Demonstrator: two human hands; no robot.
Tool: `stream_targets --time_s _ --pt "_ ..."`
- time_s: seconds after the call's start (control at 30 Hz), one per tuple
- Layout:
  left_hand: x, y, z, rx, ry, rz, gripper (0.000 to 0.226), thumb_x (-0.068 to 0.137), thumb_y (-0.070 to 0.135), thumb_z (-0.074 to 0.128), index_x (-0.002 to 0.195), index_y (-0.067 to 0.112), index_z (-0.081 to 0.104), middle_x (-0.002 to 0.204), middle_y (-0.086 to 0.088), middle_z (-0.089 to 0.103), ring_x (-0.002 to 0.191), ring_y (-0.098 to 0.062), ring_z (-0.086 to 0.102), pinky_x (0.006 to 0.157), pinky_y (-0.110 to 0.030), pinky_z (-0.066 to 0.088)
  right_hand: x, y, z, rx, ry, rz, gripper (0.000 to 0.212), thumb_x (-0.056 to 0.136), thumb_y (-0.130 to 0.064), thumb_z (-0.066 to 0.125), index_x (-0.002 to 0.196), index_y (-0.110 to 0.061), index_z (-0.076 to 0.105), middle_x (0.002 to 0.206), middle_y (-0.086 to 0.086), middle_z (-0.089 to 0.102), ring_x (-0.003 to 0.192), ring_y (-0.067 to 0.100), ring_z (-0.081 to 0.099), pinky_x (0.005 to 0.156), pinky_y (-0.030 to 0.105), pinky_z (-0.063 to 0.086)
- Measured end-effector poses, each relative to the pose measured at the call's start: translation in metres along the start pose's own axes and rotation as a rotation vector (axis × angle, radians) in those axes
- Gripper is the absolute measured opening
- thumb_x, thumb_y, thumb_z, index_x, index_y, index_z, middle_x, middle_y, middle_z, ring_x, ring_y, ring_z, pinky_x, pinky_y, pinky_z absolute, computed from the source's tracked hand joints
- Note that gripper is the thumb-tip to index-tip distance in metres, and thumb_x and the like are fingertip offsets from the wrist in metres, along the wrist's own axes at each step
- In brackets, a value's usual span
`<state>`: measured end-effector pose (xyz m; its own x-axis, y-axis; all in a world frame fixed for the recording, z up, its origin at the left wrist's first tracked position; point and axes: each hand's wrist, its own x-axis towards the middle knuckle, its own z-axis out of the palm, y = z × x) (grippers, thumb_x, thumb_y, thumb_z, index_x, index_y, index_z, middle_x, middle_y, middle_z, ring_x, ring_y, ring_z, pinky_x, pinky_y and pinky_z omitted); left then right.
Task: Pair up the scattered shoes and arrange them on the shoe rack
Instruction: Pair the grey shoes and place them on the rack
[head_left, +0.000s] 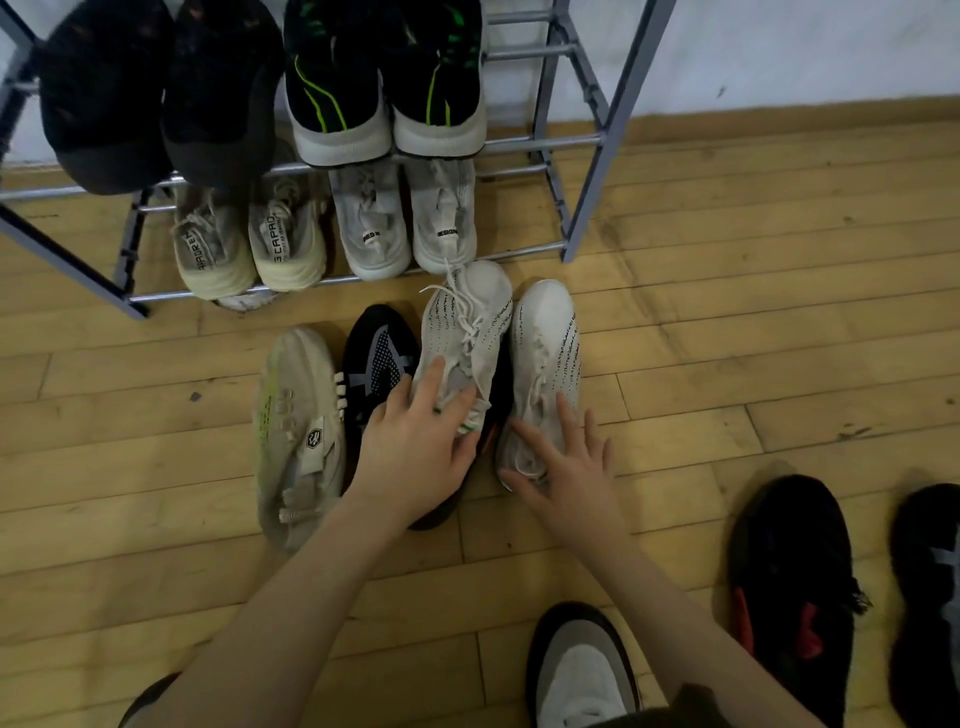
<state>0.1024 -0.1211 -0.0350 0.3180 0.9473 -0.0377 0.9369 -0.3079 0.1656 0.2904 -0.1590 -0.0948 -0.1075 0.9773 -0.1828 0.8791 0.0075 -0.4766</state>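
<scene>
Two matching white knit sneakers lie on the wood floor before the grey shoe rack (592, 171). My left hand (421, 447) grips the collar of the left white sneaker (467, 322), which rests partly on a black sneaker (379, 358). My right hand (561, 462) lies with spread fingers on the heel of the right white sneaker (545, 353). A cream sneaker (296, 431) lies further left. On the rack stand a black pair (156, 93), a black-and-green pair (384, 78), a beige pair (249, 244) and a grey-white pair (405, 218).
A black shoe with red marks (789, 582) and another dark shoe (930, 597) lie at the right. A grey-and-black shoe (582, 670) sits near the bottom edge. A white wall stands behind the rack.
</scene>
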Motion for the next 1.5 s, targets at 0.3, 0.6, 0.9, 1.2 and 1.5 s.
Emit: stream_targets --time_s 0.3,0.6,0.9,1.2,1.5 --pt "0.018 -0.002 -0.001 0.012 -0.211 0.039 0.059 0.085 0.058 0.048 0.139 0.047 0.026 0.155 0.001 0.011 0.121 -0.04 0.039 0.092 -0.046 0.044 -0.001 0.002 0.006 0.202 0.023 -0.015 0.069 0.082 -0.036 0.066 0.14 -0.045 0.029 0.156 0.003 0.015 0.136 0.038 0.023 0.102 0.051 0.037" --pt "0.008 -0.003 -0.011 -0.286 0.125 0.038 0.041 0.077 0.047 0.049 0.108 0.028 0.068 0.121 -0.003 0.06 0.082 -0.038 0.06 0.061 -0.046 0.055 0.001 -0.018 -0.03 0.191 0.355 -0.101 0.053 0.078 -0.044 0.058 0.129 -0.031 0.052 0.135 0.004 0.052 0.107 0.027 0.054 0.082 0.039 0.05" --pt "-0.025 -0.014 -0.062 -0.371 0.357 -0.108 0.044 0.079 0.052 0.046 0.113 0.031 0.066 0.126 0.002 0.057 0.092 -0.034 0.06 0.065 -0.045 0.054 0.01 -0.089 -0.08 0.164 0.358 -0.205 0.055 0.071 -0.044 0.06 0.125 -0.035 0.056 0.119 -0.004 0.06 0.101 0.024 0.06 0.076 0.04 0.054" --pt "-0.086 -0.075 -0.089 -0.367 0.55 -0.315 0.038 0.08 0.046 0.051 0.111 0.03 0.064 0.125 0.001 0.058 0.076 -0.034 0.061 0.058 -0.044 0.052 0.027 -0.181 -0.082 0.089 0.214 -0.484 0.052 0.075 -0.05 0.061 0.126 -0.038 0.054 0.116 -0.007 0.06 0.099 0.025 0.062 0.074 0.041 0.054" --pt "-0.131 -0.111 -0.162 -0.358 0.667 -0.353 0.038 0.079 0.044 0.053 0.111 0.028 0.065 0.126 -0.002 0.056 0.083 -0.033 0.062 0.063 -0.043 0.052 0.02 -0.271 -0.114 0.157 0.046 -0.545 0.05 0.079 -0.054 0.062 0.127 -0.043 0.051 0.129 -0.013 0.055 0.116 0.013 0.052 0.089 0.035 0.048"
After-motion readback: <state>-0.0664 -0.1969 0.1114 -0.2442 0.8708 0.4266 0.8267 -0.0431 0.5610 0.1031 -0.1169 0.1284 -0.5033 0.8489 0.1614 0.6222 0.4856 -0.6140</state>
